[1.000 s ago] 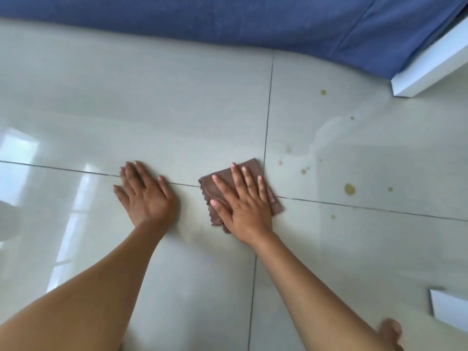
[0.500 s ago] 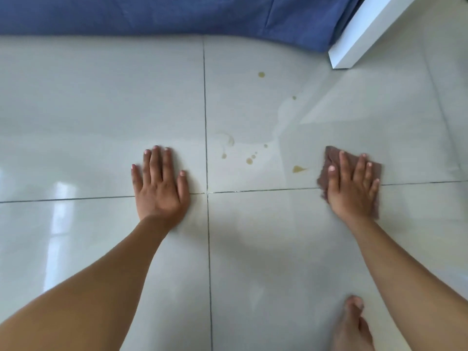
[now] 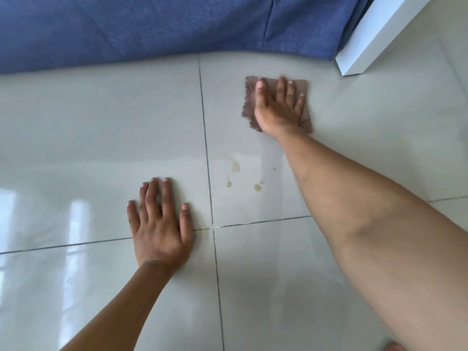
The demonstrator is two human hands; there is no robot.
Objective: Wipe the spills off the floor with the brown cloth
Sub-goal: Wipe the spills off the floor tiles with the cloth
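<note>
Nearest, the left hand (image 3: 159, 224) lies flat on the pale floor (image 3: 88, 153), fingers spread, gripping nothing. Just beyond it, tan spills (image 3: 257, 187) dot the tile. Farther off, the right hand (image 3: 278, 107) presses open-fingered on the brown cloth (image 3: 250, 97) — near the blue fabric (image 3: 152, 29).

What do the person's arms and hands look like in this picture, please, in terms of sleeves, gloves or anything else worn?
Both forearms are bare as far as the view shows: no sleeves are visible. The left hand and the right hand wear no gloves, and I see no rings, watch or bracelets. The fingernails are short and look unpainted. No markings show on either arm.
</note>
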